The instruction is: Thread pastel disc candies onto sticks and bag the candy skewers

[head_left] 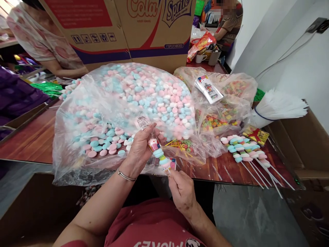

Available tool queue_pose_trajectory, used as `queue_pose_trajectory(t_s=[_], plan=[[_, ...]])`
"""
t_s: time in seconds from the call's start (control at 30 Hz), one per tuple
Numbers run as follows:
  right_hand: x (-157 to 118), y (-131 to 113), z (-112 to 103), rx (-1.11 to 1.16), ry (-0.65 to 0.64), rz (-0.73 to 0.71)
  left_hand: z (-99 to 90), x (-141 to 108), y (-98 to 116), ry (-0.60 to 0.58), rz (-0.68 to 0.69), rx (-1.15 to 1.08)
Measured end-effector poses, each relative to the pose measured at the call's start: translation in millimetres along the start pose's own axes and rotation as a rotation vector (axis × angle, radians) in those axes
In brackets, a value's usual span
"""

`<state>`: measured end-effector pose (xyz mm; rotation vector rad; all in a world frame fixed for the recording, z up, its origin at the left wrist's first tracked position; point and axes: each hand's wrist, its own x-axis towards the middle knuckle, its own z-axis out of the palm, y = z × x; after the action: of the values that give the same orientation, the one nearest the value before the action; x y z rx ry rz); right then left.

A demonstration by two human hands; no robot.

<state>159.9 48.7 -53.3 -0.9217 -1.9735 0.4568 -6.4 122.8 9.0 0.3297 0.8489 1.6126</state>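
A candy skewer (pixel 158 153) with pale blue and green pieces slants between my hands in front of my body. A clear printed wrapper (pixel 153 144) covers part of it. My left hand (pixel 140 147) pinches the wrapper's upper end, near a patch with a printed code (pixel 142 121). Lower down, my right hand (pixel 183 192) is closed around the skewer's stick end, with the thumb on top. Right beside my left hand lies a large clear plastic bag (pixel 77 164) full of pink, blue and white candies (pixel 136 89).
Finished-looking candy skewers (pixel 244 149) lie in a pile at the right, near a yellow packet (pixel 255 134). A bundle of white sticks (pixel 281 106) is behind them. Printed wrappers (pixel 208 90) rest on a bag of gummy rings (pixel 218 116). A cardboard box (pixel 123 44) stands behind; two people work nearby.
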Motion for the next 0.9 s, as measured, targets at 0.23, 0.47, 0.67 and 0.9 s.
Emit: queue_pose_trajectory(t_s=[0.23,0.47,0.67,0.9], plan=[[-6,6,6,-0.410,0.205,-0.204,4.2,-1,-4,-0.011,-0.028,0.030],[-7,0,12,-0.373,0.172,-0.118,7.6,-9,-24,0.086,0.121,0.010],[0,-9,13,0.587,-0.014,0.595,11.3,-23,-45,0.017,0.145,0.084],[4,-5,8,1.063,-0.001,0.831,5.1,-31,-42,-0.017,0.026,0.115]])
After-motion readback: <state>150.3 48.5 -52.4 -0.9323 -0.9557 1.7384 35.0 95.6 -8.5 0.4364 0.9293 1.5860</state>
